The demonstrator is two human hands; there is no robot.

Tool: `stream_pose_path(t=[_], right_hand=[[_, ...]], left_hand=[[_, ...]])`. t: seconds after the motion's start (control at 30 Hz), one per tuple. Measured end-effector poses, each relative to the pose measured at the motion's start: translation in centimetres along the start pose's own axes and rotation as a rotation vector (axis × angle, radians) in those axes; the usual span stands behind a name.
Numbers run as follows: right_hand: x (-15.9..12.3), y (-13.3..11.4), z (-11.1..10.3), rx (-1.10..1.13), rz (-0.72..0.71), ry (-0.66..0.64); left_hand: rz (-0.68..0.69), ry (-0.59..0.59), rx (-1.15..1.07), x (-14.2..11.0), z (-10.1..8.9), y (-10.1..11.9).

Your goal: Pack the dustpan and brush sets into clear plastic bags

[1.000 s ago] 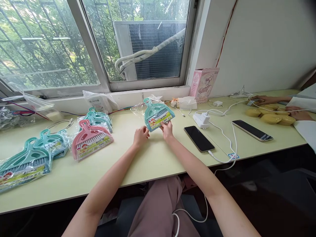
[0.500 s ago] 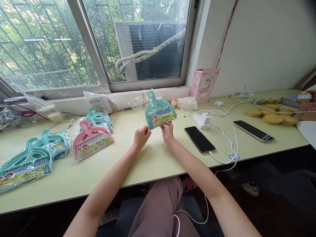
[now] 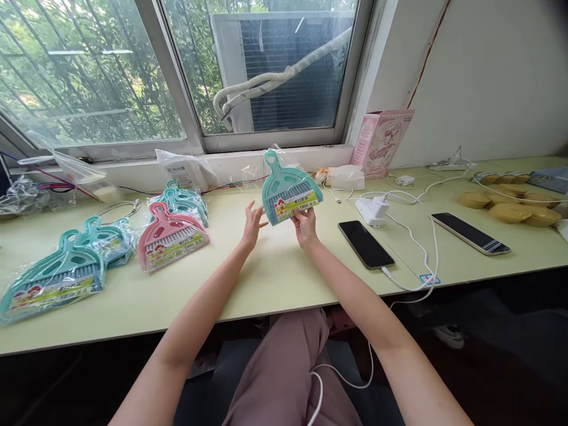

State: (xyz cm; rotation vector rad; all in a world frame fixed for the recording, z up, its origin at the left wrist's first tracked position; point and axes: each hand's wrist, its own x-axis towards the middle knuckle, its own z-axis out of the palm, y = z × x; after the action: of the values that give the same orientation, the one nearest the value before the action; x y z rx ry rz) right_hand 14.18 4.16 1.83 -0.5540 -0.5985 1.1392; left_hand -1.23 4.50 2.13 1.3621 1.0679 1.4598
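A teal dustpan and brush set (image 3: 287, 184) in clear plastic stands tilted above the table, its printed label facing me. My right hand (image 3: 306, 228) grips its lower edge, thumb in front and fingers partly hidden behind. Just left of the set, my left hand (image 3: 252, 226) is open with its fingers spread; whether a fingertip touches the wrapper I cannot tell. To the left lie a pink dustpan set (image 3: 173, 236) and several wrapped teal dustpan sets (image 3: 66, 266).
Right of my hands are a black phone (image 3: 366, 244) on a white cable, a white power strip (image 3: 371, 211) and a second phone (image 3: 471, 234). Yellow rounded packs (image 3: 510, 212) lie farther right. A pink box (image 3: 382, 144) stands by the window.
My left hand has gone from closed fingers at the set's lower left corner to spread fingers beside it. My right hand keeps its hold. The co-worker's hand has left view at right.
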Motion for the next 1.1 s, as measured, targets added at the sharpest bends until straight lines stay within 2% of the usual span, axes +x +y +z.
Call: stream_pose_path(t=[0.13,0.23,0.47,0.67,0.87,1.0,1.1], right_hand=[[-0.3,0.2,0.2,-0.017,0.039,-0.06],[-0.2,0.5,0.1,-0.034,0.054,-0.076],[0.4,0.7,-0.3,-0.052,0.054,-0.062],[0.3,0.2,-0.1,-0.064,0.122,-0.066],[1.2,0.2,-0.7,-0.02,0.195,0.014],[1.8,0.8,-1.3,0.007,0.103,0.152],[2.1,0.9,-1.8,-0.012,0.048,0.201]], left_hand=[[-0.05,-0.155,-0.087,-0.3,0.8,0.0],[-0.069,-0.197,-0.095,-0.9,1.1,0.1],[-0.02,-0.066,-0.088,-0.5,0.8,0.0],[0.044,-0.057,-0.07,-0.7,1.3,-0.5],[0.018,-0.126,-0.11,-0.4,1.2,-1.2],[-0.001,-0.215,-0.083,-0.4,1.4,-1.6],[-0.035,-0.295,-0.01,-0.7,1.5,-1.4]])
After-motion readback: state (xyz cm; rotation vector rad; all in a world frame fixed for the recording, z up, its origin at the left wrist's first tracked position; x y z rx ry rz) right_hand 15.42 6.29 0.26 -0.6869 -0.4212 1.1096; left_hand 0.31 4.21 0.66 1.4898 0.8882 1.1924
